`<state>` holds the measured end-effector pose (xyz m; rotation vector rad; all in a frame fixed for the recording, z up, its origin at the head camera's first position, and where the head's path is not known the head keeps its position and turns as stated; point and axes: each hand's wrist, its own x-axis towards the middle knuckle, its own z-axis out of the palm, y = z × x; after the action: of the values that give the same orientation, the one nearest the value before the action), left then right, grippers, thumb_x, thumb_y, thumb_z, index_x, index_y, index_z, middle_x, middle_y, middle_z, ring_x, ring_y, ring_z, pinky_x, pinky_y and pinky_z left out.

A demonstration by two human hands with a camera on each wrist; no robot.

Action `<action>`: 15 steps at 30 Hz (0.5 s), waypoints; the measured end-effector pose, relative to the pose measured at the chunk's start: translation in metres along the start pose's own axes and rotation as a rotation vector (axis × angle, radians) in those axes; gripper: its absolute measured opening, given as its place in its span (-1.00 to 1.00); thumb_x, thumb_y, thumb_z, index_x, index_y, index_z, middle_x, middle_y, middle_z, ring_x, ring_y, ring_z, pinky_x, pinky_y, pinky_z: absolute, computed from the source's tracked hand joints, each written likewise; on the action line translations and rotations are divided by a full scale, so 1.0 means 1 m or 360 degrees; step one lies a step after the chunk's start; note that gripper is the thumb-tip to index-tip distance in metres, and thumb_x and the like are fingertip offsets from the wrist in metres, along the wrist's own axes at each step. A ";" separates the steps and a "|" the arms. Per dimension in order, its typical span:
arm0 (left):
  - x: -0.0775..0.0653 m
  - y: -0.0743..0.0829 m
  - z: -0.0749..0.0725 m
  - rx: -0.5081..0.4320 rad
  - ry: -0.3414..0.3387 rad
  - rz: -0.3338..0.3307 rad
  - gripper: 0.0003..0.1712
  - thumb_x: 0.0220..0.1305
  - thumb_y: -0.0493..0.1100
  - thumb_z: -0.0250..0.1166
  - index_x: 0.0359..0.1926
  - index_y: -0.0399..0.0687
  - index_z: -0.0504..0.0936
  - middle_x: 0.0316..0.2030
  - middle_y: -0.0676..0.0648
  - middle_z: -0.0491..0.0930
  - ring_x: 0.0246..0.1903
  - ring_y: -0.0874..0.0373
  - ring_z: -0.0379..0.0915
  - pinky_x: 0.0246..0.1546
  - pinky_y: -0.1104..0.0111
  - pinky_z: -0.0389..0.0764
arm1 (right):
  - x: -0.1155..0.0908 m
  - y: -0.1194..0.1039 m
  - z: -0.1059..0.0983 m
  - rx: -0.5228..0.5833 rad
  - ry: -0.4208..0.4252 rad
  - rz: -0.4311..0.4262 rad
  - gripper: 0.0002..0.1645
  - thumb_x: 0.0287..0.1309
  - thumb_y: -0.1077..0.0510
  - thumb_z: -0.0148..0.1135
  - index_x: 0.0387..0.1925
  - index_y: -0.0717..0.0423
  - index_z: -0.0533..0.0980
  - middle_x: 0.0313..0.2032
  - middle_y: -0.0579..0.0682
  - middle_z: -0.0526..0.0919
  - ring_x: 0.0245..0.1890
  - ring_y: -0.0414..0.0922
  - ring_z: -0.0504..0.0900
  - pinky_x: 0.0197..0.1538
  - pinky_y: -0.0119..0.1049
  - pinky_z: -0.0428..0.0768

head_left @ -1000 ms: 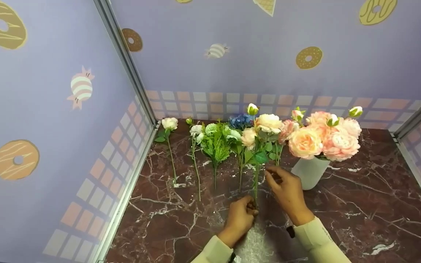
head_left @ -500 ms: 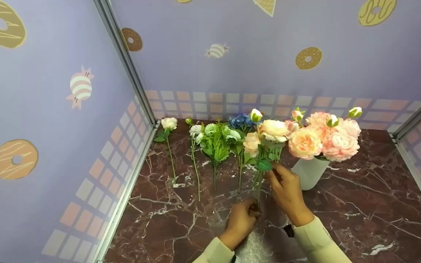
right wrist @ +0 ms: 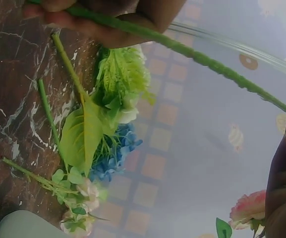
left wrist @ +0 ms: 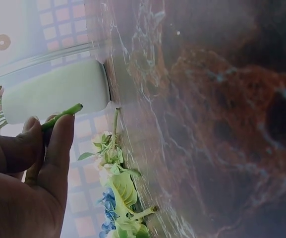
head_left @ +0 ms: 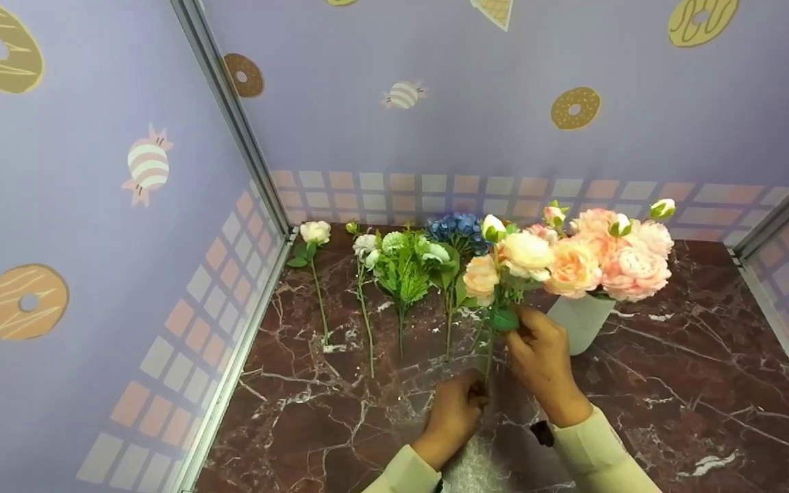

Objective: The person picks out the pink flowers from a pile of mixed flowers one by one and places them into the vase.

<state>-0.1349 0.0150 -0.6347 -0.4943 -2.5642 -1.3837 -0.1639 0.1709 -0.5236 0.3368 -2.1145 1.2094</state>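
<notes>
A long-stemmed rose (head_left: pixel 527 256), with cream and peach blooms, a white bud and green leaves, stands nearly upright in front of me. Low on its stem, my left hand (head_left: pixel 451 414) pinches it between thumb and fingers; the cut stem end (left wrist: pixel 73 109) pokes out past the fingertips in the left wrist view. My right hand (head_left: pixel 544 363) has curled fingers at the upper stem, just under the blooms beside a leaf. In the right wrist view the green stem (right wrist: pixel 202 58) runs slantwise between both hands. The blooms overlap the pink flowers in the vase in the head view.
Right of my right hand stands a white vase (head_left: pixel 583 322) full of pink peonies (head_left: pixel 634 270). Leftward on the marble table (head_left: pixel 312 424) lie a white rose (head_left: pixel 315 234), white flowers with greenery (head_left: pixel 405 274) and a blue hydrangea (head_left: pixel 456 229). Patterned walls close off the back and sides.
The rose's blooms have moved right and slightly down, toward the vase. My right hand's fingers, first apart from the stem, are now at it. My left hand keeps its grip low down.
</notes>
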 end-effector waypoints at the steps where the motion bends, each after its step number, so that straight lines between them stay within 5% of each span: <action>1: 0.000 0.000 0.000 0.0004 -0.0001 -0.0002 -0.75 0.09 -0.49 0.53 -0.35 -0.09 0.71 -0.47 0.01 0.78 -0.45 0.46 0.46 -0.39 0.60 0.46 | 0.000 0.000 -0.001 -0.0003 0.0011 -0.0016 -0.68 0.22 0.57 0.33 -0.12 0.25 0.80 -0.42 0.10 0.80 -0.44 -0.45 0.53 -0.32 -0.61 0.50; 7: -0.001 0.001 0.001 -0.0003 -0.0031 -0.0052 -0.82 0.26 -0.38 0.58 -0.26 -0.06 0.75 -0.37 -0.01 0.86 -0.38 0.38 0.70 -0.32 0.55 0.63 | 0.002 -0.003 -0.007 -0.0069 0.0062 -0.0102 -0.66 0.04 0.62 0.35 -0.23 0.25 0.77 -0.43 0.09 0.76 -0.43 -0.40 0.50 -0.30 -0.63 0.48; 15: -0.002 0.000 0.001 -0.0262 -0.0175 -0.0233 -0.74 0.39 -0.12 0.64 -0.03 -0.12 0.80 -0.19 -0.04 0.91 -0.21 0.24 0.86 -0.14 0.45 0.80 | 0.024 -0.017 -0.043 -0.0146 0.0176 -0.0271 -0.69 -0.01 0.62 0.46 -0.24 0.31 0.77 -0.39 0.19 0.86 -0.40 -0.31 0.75 -0.17 -0.71 0.67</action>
<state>-0.1328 0.0153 -0.6353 -0.4264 -2.6321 -1.6721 -0.1549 0.2001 -0.4816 0.3910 -1.9952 1.0070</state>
